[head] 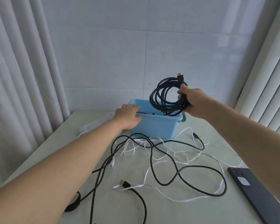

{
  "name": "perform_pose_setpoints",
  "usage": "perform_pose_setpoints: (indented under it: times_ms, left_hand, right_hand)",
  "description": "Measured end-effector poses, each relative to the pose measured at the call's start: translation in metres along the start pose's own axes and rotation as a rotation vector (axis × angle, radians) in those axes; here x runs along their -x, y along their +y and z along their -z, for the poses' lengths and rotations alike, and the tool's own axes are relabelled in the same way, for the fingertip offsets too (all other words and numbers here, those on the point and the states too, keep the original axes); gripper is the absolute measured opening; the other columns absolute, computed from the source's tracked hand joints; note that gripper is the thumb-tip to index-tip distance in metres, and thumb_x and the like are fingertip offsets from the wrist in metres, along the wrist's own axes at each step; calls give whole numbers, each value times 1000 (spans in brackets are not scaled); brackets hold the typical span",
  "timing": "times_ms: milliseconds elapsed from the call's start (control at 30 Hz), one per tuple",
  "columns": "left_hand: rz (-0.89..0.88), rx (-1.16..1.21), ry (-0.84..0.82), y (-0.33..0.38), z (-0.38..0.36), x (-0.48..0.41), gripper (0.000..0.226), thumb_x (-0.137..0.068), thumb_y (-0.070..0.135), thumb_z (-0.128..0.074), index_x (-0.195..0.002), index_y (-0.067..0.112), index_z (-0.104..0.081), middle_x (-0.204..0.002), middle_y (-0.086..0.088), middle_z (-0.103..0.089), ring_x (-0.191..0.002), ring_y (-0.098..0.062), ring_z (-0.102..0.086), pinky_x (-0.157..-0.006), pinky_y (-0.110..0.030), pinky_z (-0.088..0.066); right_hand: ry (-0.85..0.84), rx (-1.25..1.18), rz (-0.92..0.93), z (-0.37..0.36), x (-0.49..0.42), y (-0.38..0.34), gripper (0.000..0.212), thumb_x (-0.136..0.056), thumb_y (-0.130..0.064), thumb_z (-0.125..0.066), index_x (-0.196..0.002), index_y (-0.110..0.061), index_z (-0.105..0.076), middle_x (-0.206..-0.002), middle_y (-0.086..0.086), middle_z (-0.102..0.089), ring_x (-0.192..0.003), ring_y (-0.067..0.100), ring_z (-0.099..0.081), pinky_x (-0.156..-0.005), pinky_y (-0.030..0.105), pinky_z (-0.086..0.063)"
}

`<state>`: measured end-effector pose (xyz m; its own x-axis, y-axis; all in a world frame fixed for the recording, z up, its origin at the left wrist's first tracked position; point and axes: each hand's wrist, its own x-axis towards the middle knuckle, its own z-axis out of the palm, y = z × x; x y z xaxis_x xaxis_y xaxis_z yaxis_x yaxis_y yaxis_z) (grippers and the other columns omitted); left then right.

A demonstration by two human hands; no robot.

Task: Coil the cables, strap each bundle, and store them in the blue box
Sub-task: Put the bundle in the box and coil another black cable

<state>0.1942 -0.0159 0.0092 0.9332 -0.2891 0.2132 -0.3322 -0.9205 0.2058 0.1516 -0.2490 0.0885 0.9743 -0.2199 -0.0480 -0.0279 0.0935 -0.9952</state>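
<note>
Now, R hand [194, 103] fingers [182, 88] curled round coiled black cable bundle [164, 101], above blue box [153, 126] at frame centre, L hand [127, 117] flat on box's left rim, fingers straight, loose cables [151, 157] on desk [176, 210] lower centre.

Soft even daylight, faint shadows, wide-angle bending at edges, slight softness.

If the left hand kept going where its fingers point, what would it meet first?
It touches the blue box rim; beyond that, probably the black cable coil in the right hand, depth unclear.
</note>
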Motion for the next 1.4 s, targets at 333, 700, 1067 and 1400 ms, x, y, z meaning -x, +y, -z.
perform_pose_setpoints:
  times_ms: [333,700,1067,1400]
  left_hand:
    - [-212,185,10,-36,-21,22,36,-101,27,-58,-136,27,-61,-136,3,-64,-125,-20,-59,-108,-41,-44]
    - [-348,200,270,-46,-36,40,18,-86,29,-78,-100,19,-80,-86,5,-75,-76,-14,-66,-75,-39,-57]
    - [-352,-89,312,-19,-28,18,60,-89,58,-64,-140,27,-57,-138,2,-61,-127,-22,-55,-101,-37,-45]
    - [-233,-133,-155,-7,-17,-30,52,-99,66,-35,-134,33,-54,-123,-7,-66,-116,-32,-59,-92,-39,-45]
  right_hand:
    - [-50,-124,-41,-40,-44,11,28,-102,-33,-53,-88,-9,-58,-71,4,-53,-62,15,-51,-52,23,-52]
    - [-83,820,-30,-65,-53,85,41,-106,-36,-38,-113,-1,-58,-88,11,-56,-77,24,-54,-67,31,-46]
    - [-132,1379,22,-69,-76,85,44,-108,-25,-20,-145,-9,-40,-132,17,-53,-119,35,-55,-85,39,-43]
    - [-356,1501,289,-39,-61,40,42,-101,-48,-42,-122,-18,-64,-112,8,-67,-93,24,-59,-81,32,-48]
